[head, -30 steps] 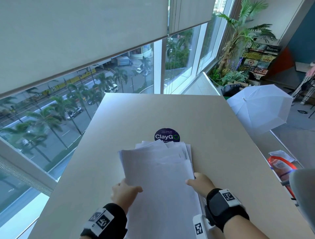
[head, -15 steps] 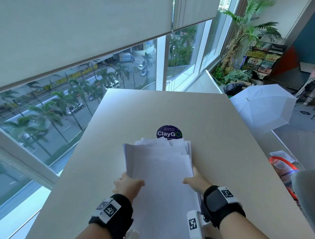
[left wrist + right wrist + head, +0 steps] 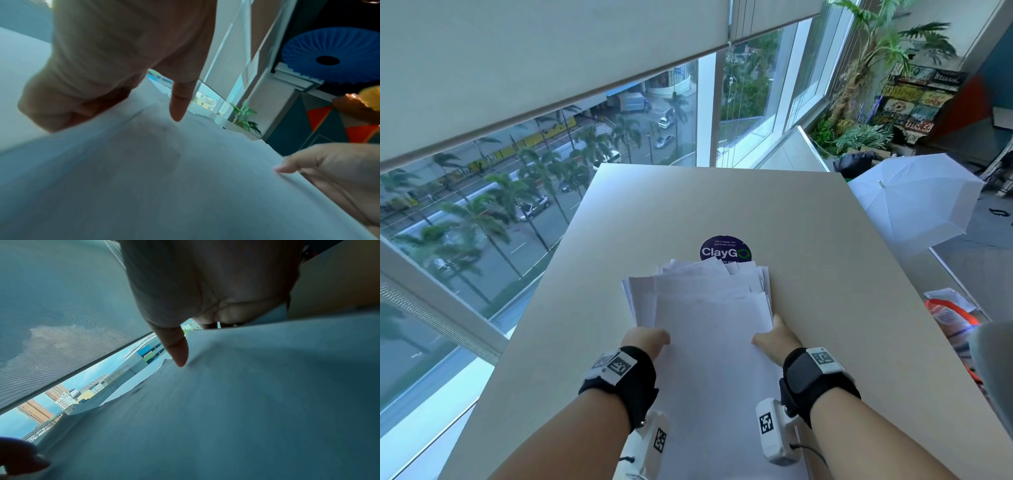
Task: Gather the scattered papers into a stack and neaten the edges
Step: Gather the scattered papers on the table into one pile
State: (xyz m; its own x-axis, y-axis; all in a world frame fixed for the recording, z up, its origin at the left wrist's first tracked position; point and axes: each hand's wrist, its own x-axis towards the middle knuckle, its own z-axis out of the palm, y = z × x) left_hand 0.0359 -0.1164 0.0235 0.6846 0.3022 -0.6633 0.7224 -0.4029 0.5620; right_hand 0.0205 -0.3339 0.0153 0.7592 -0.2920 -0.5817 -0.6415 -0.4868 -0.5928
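A loose stack of white papers (image 3: pixel 709 308) lies on the beige table (image 3: pixel 825 274), its far edges fanned and uneven. My left hand (image 3: pixel 645 341) grips the stack's left side, thumb on top and fingers under the sheets. My right hand (image 3: pixel 774 337) grips the right side the same way. In the left wrist view the left thumb (image 3: pixel 180 104) lies on the top sheet (image 3: pixel 164 178), and the right hand (image 3: pixel 329 170) holds the far edge. In the right wrist view the right thumb (image 3: pixel 176 347) presses on the papers (image 3: pixel 246 402).
A round purple ClayGo sticker (image 3: pixel 725 250) sits on the table just beyond the papers. A white umbrella (image 3: pixel 917 202) stands off the right edge, an orange item (image 3: pixel 952 315) lies lower right. Windows with a blind run along the left and far side.
Both hands have stayed gripping the stack's sides while the papers have drawn a little closer together. The view has shifted slightly.
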